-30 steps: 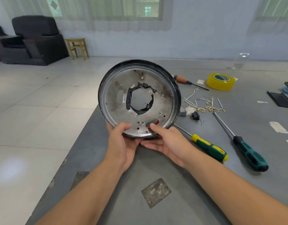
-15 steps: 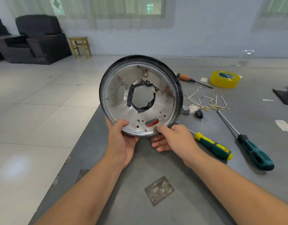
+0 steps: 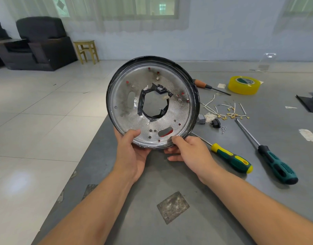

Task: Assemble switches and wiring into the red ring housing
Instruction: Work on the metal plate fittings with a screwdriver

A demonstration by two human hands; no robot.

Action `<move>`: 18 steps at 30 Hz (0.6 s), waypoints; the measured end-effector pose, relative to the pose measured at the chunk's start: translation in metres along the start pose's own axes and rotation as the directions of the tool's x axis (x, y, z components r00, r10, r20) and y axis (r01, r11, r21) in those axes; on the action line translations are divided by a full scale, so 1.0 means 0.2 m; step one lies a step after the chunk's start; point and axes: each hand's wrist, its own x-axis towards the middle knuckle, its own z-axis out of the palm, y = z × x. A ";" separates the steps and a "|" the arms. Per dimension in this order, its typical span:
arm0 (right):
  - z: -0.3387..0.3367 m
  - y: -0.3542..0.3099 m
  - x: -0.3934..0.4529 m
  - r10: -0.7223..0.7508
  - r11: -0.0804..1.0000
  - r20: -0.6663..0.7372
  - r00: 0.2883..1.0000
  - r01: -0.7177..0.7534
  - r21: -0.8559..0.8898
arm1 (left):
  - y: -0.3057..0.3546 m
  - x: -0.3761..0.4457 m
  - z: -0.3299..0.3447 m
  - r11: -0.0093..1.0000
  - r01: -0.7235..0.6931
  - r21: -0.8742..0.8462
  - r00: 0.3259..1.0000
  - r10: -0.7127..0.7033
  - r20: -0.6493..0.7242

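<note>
I hold the round metal housing [image 3: 153, 103] up on its edge above the bench [image 3: 187, 183]. My left hand [image 3: 132, 156] and right hand [image 3: 192, 154] grip its bottom rim, thumbs in front. The little wires [image 3: 224, 110] lie near two screwdrivers [image 3: 230, 160].

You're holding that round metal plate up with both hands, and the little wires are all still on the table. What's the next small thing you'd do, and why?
Probably lay the round housing flat on the table. Both the left hand and the right hand grip its lower rim, so neither is free, and the wires and small black switch still lie loose beside it, not yet fitted.
</note>
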 end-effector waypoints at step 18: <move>0.00 0.05 0.03 -0.045 0.999 -0.006 0.999 0.045 -0.013 | 0.00 0.00 0.00 1.000 0.007 -0.002 0.999 -0.007 -0.039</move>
